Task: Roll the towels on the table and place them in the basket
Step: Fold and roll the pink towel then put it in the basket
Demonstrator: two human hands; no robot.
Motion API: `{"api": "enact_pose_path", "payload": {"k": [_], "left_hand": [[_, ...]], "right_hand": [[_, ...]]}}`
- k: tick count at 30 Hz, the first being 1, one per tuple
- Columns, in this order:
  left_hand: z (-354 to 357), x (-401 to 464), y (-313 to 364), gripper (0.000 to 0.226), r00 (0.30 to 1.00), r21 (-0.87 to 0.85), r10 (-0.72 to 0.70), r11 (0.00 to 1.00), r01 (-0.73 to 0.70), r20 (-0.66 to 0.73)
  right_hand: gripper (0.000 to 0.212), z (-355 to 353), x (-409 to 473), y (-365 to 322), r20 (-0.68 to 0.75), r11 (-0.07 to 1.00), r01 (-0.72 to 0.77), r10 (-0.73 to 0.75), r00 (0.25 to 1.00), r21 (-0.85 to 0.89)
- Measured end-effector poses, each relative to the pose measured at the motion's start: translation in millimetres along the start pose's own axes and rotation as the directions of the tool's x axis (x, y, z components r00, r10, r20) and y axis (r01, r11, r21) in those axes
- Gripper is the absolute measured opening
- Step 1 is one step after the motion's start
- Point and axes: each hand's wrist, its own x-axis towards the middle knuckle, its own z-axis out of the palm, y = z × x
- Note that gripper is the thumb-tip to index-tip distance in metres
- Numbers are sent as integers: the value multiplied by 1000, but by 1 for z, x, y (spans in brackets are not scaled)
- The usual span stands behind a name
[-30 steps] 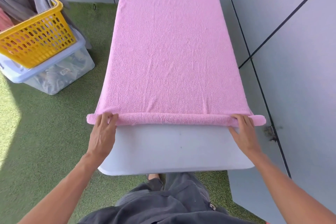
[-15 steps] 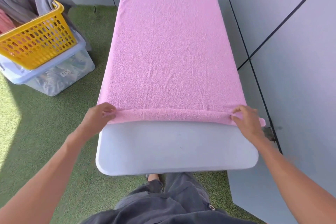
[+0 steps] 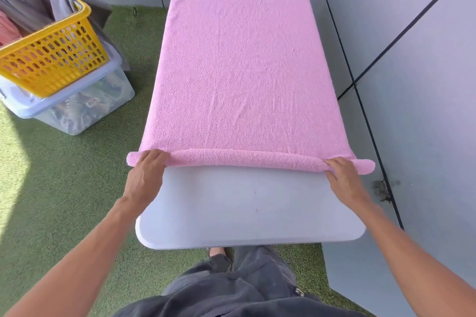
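A long pink towel (image 3: 239, 59) lies flat along a white table (image 3: 247, 211), covering all but the near end. Its near edge is wound into a thin roll (image 3: 244, 159) that spans the table's width and overhangs both sides. My left hand (image 3: 145, 175) presses on the roll's left end, fingers curled over it. At the right end my right hand (image 3: 343, 175) holds the roll the same way. A yellow basket (image 3: 55, 56) with grey and red cloth in it stands at the far left.
The basket rests on a clear plastic storage box (image 3: 77, 108) on green artificial turf (image 3: 64, 175). Grey panelled walls (image 3: 412, 72) run close along the table's right side and behind it. My dark trousers show below the table's near edge.
Both hands have rolled the near edge once more, so the roll is thicker and sits a little farther up the table. More bare tabletop shows in front of it.
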Motion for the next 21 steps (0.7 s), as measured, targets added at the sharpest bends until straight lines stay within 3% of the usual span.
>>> {"api": "enact_pose_path", "payload": {"k": [2,4,6,9,10,12,14,16,19,21], "left_hand": [[-6,-3,-7,27,999,-30,8,1000,-7,38],[-11,-3,-15,27,990,-96,14,995,-1,138],[-18,4,-19,30,967,-183,-4,982,53,256],[-26,19,-18,35,975,-388,-129,902,192,182],[-26,21,-17,29,982,-396,-162,899,188,100],[-24,18,-16,13,991,-236,-105,968,82,-88],[-15,4,-9,8,982,-78,4,997,-19,-190],[-5,-18,2,12,970,-34,67,996,-77,-235],[14,-36,8,35,970,44,132,991,-126,-204],[17,-30,8,36,977,39,100,995,-94,-187]], "right_hand": [[29,-13,0,6,107,999,15,-20,994,42],[24,-28,0,9,269,993,-60,30,963,104],[21,-34,4,9,313,979,-125,69,947,162],[20,-24,5,-1,31,956,-136,132,991,260],[19,-15,2,-3,-103,977,-101,122,987,190],[11,-3,-10,-10,-255,998,-67,67,965,7],[17,6,-23,-13,-280,996,-46,22,960,-79],[36,11,-33,-11,-239,996,-41,21,971,-81],[50,10,-34,-7,-181,998,-13,1,983,-67],[47,6,-24,-9,-172,998,-18,7,985,-60]]}}
